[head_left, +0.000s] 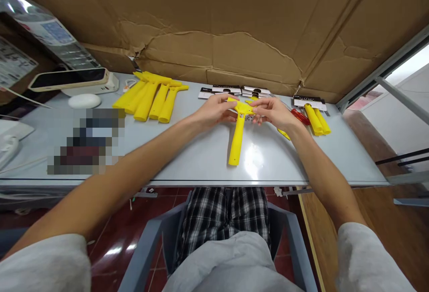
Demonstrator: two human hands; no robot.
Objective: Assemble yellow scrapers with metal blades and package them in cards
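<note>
A yellow T-shaped plastic handle (237,142) lies toward me on the table, its wide head pointing away. My left hand (216,109) has its fingers closed on the left end of that head. At the right end, my right hand (274,112) pinches the head between thumb and fingers. Small metal pieces (248,117), perhaps screws, show just behind the handle, partly hidden by it and my right fingers. Another yellow piece (254,98) sits behind my hands, mostly covered. Under my right wrist are a red tool grip (300,117) and a flat yellow tool (283,134).
Several similar yellow handles (147,98) lie together at left. Carded yellow handles (315,120) are at right, with more black-and-white cards (226,89) at the back. A phone (69,80), a white mouse (84,101) and a water bottle (50,31) stand left. Cardboard (214,55) walls the rear.
</note>
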